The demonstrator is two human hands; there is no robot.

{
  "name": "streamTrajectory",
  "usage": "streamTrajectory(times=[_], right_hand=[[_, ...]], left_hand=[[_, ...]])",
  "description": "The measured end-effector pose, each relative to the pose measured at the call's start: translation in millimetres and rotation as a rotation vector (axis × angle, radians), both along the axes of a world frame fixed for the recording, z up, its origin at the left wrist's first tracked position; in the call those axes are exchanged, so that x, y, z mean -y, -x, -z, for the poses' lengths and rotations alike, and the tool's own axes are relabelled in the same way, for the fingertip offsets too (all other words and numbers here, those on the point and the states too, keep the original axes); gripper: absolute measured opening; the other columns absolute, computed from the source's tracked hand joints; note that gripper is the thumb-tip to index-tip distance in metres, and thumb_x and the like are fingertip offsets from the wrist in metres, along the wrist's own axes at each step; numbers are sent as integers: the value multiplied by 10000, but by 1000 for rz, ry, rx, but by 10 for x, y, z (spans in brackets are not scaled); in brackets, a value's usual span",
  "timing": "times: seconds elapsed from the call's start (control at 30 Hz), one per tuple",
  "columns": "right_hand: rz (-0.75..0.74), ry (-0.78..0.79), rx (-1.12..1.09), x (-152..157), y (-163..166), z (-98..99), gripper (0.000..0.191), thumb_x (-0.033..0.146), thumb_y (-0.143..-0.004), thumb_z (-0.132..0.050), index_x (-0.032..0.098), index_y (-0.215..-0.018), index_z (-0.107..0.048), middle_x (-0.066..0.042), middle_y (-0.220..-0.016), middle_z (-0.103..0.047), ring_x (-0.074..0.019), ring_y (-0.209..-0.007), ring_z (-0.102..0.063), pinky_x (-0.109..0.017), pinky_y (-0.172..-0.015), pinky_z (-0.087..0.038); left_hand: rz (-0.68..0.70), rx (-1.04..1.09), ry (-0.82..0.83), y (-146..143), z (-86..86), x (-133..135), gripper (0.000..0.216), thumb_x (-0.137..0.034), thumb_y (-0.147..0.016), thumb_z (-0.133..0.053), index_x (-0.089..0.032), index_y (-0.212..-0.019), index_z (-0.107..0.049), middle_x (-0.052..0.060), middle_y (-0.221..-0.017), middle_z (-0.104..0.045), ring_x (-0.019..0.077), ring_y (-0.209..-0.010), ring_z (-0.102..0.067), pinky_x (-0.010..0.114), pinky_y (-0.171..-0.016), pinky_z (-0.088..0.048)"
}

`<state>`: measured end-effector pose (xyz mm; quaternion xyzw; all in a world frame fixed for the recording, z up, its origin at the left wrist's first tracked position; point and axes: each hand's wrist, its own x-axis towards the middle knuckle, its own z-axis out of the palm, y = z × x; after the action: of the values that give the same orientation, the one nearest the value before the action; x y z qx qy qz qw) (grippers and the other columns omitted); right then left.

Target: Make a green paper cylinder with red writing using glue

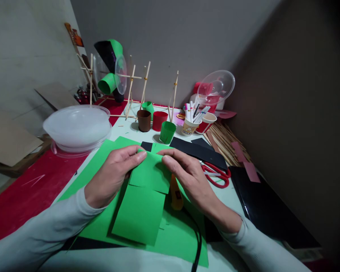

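Observation:
My left hand (pixel 116 172) pinches the upper left corner of a green paper piece (pixel 150 173) between thumb and fingers. At its upper right corner, my right hand (pixel 188 175) grips the same paper with thumb and forefinger. A longer green paper strip (pixel 140 213) hangs just below and behind it; whether the two are joined I cannot tell. Both are over large green sheets (pixel 184 247) that lie on the table. Under my right hand sits a yellow-orange tool (pixel 176 194) with a black cord, partly hidden by the paper and the hand.
Red-handled scissors (pixel 219 177) lie to the right beside black paper strips (pixel 198 151). Small paper cups, including a brown one (pixel 144 121), stand ahead near a marker cup (pixel 190 126). Clear plastic lids (pixel 78 128) are stacked at left. Stick frames (pixel 145 83) rise behind.

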<state>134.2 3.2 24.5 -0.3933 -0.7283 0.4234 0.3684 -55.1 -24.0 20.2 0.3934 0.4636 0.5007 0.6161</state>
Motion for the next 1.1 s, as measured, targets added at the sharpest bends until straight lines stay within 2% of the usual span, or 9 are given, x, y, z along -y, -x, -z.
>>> streamTrajectory(times=[0.1, 0.27, 0.4, 0.6, 0.73, 0.83, 0.93, 1.03, 1.1], right_hand=[[13, 10, -13, -13, 24, 77, 288, 426, -943, -589, 167, -945, -714, 21, -675, -565, -129, -599, -492, -261, -558, -367], [7, 18, -45, -1, 28, 112, 281, 428, -939, -607, 168, -955, -711, 17, -701, -596, -122, -601, -493, -254, -556, -367], [13, -22, -10, 12, 34, 75, 262, 407, -938, -611, 167, -965, -711, 21, -713, -603, -118, -609, -488, -253, -575, -364], [-42, -9, 0, -13, 38, 69, 350, 409, -996, -549, 186, -734, -616, 53, -627, -482, -104, -587, -435, -252, -556, -316], [-38, -39, -5, 10, 36, 80, 333, 383, -986, -574, 188, -717, -593, 58, -617, -466, -100, -582, -416, -250, -550, -308], [-6, -58, -7, 20, 23, 82, 273, 362, -978, -587, 185, -774, -624, 55, -634, -483, -100, -582, -412, -246, -542, -311], [52, -106, -22, -18, -12, 72, 244, 361, -978, -600, 184, -815, -637, 53, -646, -491, -99, -576, -406, -245, -526, -301], [121, -205, -43, -77, -59, 38, 229, 353, -989, -598, 184, -839, -639, 37, -693, -532, -106, -611, -432, -242, -545, -325], [169, -299, -24, -94, -86, 9, 221, 336, -1001, -583, 189, -842, -631, 29, -703, -550, -112, -614, -455, -245, -559, -353]], left_hand=[[27, -80, -37, 16, 15, 8, 297, -447, -780, -793, -198, -816, -636, -40, -710, -616, 116, -671, -540, 206, -611, -448], [25, -176, -109, 15, -3, 9, 293, -490, -860, -698, -209, -866, -616, -52, -735, -563, 112, -682, -477, 217, -614, -406], [12, -356, -176, 2, -27, 17, 315, -513, -908, -610, -203, -850, -598, -44, -756, -513, 130, -711, -447, 246, -633, -389], [-3, -514, -297, 9, -32, 31, 265, -447, -937, -540, -201, -864, -605, -32, -786, -525, 155, -760, -461, 283, -705, -382], [-13, -540, -358, 3, -27, 25, 219, -387, -941, -548, -201, -850, -620, -35, -791, -540, 142, -751, -461, 267, -700, -380], [-20, -434, -305, -9, -40, 22, 200, -402, -925, -599, -207, -897, -636, -43, -773, -559, 126, -696, -470, 244, -632, -390], [83, -172, -132, -18, -71, 33, 233, -398, -831, -742, -222, -944, -640, -55, -731, -601, 132, -678, -560, 232, -609, -448], [219, -52, 60, -21, -86, 48, 238, -302, -707, -852, -196, -783, -654, -52, -658, -630, 135, -627, -598, 221, -561, -472], [228, -61, 136, -21, -72, 50, 222, -281, -679, -863, -180, -703, -667, -39, -621, -649, 123, -571, -581, 211, -518, -460]])
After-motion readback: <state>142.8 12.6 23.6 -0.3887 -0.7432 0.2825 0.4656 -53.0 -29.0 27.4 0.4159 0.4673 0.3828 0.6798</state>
